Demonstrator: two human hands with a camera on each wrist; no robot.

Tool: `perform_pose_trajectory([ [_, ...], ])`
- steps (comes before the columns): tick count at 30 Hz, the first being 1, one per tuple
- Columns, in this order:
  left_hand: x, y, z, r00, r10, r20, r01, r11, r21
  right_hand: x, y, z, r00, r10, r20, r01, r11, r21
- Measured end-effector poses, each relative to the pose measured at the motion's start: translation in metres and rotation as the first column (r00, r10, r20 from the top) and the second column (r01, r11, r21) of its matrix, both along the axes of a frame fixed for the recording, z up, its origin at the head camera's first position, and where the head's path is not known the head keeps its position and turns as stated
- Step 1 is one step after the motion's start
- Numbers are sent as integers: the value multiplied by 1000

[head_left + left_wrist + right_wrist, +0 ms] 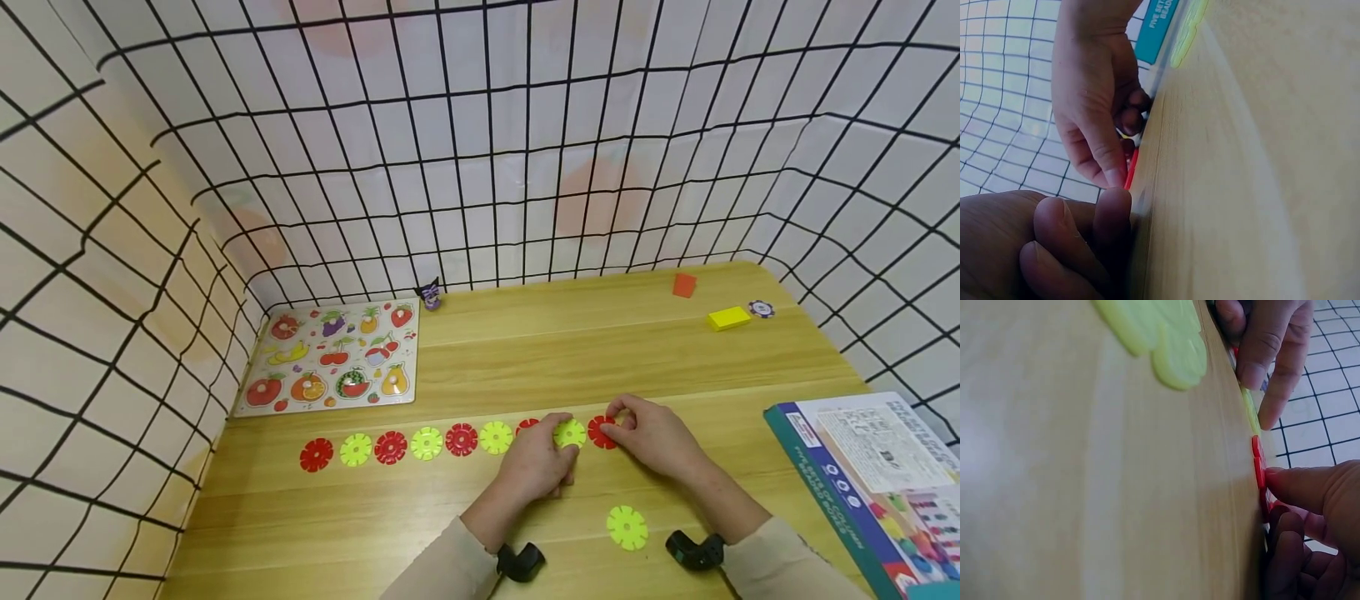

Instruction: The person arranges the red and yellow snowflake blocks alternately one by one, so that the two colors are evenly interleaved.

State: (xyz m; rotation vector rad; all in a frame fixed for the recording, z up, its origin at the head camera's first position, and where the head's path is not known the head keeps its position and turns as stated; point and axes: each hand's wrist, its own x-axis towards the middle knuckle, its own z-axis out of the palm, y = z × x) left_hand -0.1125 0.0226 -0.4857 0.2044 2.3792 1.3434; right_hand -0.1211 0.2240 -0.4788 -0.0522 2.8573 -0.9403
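Note:
Red and yellow notched plastic interlocking discs lie in an alternating row, with a red disc [317, 455] at its left end. At the right end, my right hand [656, 437] pinches a red disc [602, 432] between thumb and fingers, flat at the table; its red edge [1259, 464] shows in the right wrist view. Beside it my left hand [534, 461] rests thumb and forefinger at the edges of a yellow disc [572, 433]. That hand partly covers another red disc [527, 425]. Nearer me lies a single yellow disc [627, 527], apart from the row.
A fruit puzzle board [330, 358] lies back left, beside a small purple figure [430, 296]. At back right are an orange piece [684, 285], a yellow block [728, 318] and a round chip [761, 309]. A boxed set [862, 492] occupies the right edge. Gridded curtain surrounds the table.

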Motion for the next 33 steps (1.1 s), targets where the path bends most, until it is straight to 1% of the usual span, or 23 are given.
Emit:
perform_pose_trajectory([
  [5,-1,0,-2,1000,2,-5,-2,1000,-5,-1,-1,-2,1000,2,-28,-2,1000,18],
  [9,-2,0,-4,1000,2,-4,-2,1000,-2,2,0,-2,1000,2,-31,-2,1000,-3],
  [11,-2,0,-5,1000,-2,-10,2,1000,-1,7,3,-2,1000,4,-18,-5,1000,-25],
  [13,-1,-1,-5,1000,-14,-23,14,1000,-7,15,6,-2,1000,6,14,-5,998,-59],
  [17,1,3,-2,999,-33,-37,33,999,-11,35,13,-1,996,21,85,-11,993,-114],
  [19,1,8,-1,999,-35,-39,35,999,-4,46,16,-1,993,48,112,-34,992,-123],
  [22,1,20,-1,998,-40,-39,41,999,27,62,20,-2,985,119,128,-102,985,-136],
  [24,2,28,0,998,-48,-38,49,998,40,71,22,-2,975,186,125,-164,972,-169],
  [27,1,37,0,998,-51,-26,52,998,44,81,25,-3,958,260,119,-228,947,-227],
  [29,0,41,0,999,-39,-19,40,999,35,86,25,-2,951,283,125,-247,937,-247],
  [33,-2,44,2,1000,-15,0,15,1000,19,90,22,-1,945,287,154,-254,945,-205],
])
